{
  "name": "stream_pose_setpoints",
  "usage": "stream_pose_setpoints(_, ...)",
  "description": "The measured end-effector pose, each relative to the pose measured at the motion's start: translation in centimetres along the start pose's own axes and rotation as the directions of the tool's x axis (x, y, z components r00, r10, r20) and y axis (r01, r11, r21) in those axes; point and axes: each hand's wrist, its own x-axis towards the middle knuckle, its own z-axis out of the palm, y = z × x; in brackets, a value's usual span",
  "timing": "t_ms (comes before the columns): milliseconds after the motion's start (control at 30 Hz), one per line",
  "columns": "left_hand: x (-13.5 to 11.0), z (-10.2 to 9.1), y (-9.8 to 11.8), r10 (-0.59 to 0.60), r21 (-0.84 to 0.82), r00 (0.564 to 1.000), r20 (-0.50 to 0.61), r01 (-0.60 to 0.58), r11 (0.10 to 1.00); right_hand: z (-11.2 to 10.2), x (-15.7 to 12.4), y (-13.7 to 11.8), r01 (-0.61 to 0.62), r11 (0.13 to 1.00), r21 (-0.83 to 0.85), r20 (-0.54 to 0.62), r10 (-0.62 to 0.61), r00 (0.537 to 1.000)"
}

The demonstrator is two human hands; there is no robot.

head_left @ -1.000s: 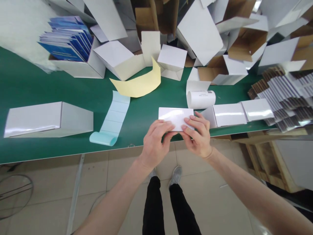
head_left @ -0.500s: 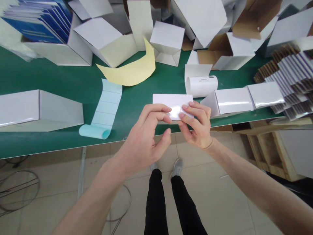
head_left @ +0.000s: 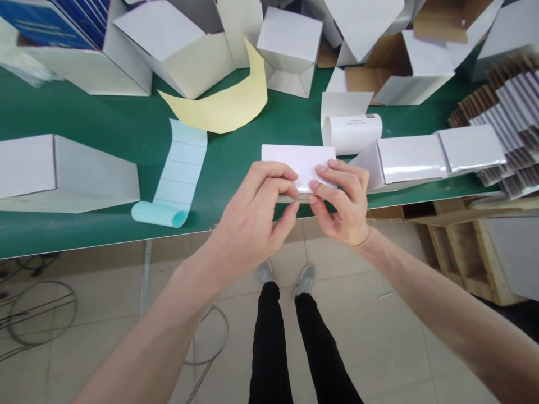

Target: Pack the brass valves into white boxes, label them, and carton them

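A small glossy white box (head_left: 298,157) lies at the front edge of the green table, between my two hands. My right hand (head_left: 343,205) grips its right end, with fingers on the top face and the thumb at the front edge. My left hand (head_left: 259,216) is curled at the box's front left, its fingertips on the front edge and its thumb just below them. Part of the box's front is hidden by my fingers. Behind the box to the right is a roll of white labels (head_left: 354,132). A light blue label strip (head_left: 179,165) with a rolled end lies on the left.
White boxes (head_left: 412,160) stand in a row at right, before stacked flat cartons (head_left: 511,120). Another white box (head_left: 95,179) sits at left. A yellow paper strip (head_left: 223,111), several open boxes (head_left: 290,53) and a box of blue booklets (head_left: 63,22) are behind.
The view has tilted down, so the table things sit higher. My left thumb has come closer to the box's front edge. My right hand keeps its hold on the box.
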Motion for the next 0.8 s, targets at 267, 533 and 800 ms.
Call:
stream_pose_setpoints(267, 0.0, 0.5, -0.4, -0.003, 0.018, 0.999, -0.046, 0.004, 1.0, 0.0, 0.1, 0.0, 0.016, 1.0, 0.007, -0.008, -0.016, 1.0)
stream_pose_setpoints(533, 0.0, 1.4, -0.7, 0.031, 0.04, 0.99, -0.141, -0.026, 0.999, 0.2, -0.1, 0.2, 0.016, 1.0, 0.018, -0.002, -0.016, 1.0)
stream_pose_setpoints(800, -0.4, 2.4, -0.9, 0.059, 0.066, 0.97, -0.237, -0.044, 0.997, -0.5, 0.0, -0.1, 0.005, 0.999, 0.048, 0.053, -0.008, 0.999)
